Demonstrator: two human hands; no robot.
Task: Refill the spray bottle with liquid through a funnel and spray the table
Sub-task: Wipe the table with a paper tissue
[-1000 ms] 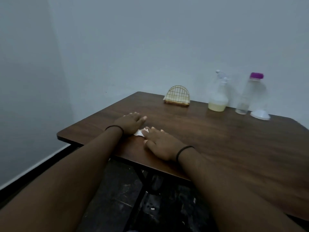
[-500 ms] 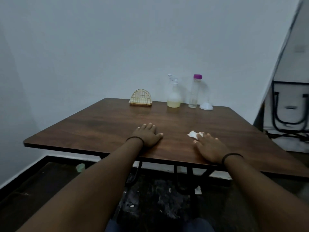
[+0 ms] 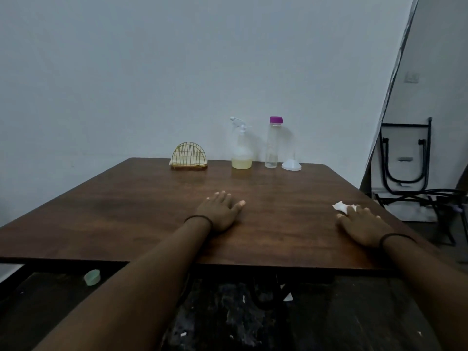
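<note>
White tissue [image 3: 342, 206] partly hidden under right hand [image 3: 362, 227], left hand [image 3: 219, 211] flat

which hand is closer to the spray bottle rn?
Left. The left hand lies flat on the table almost straight in front of the spray bottle; the right hand rests near the right edge, fingers on a white tissue, farther off.

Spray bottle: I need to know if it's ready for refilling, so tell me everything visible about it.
The spray bottle is clear plastic with a white trigger head, still fitted on top. It stands upright at the table's far edge by the wall, a shallow layer of yellowish liquid at its bottom. Nothing touches it; neither hand is near.
</note>
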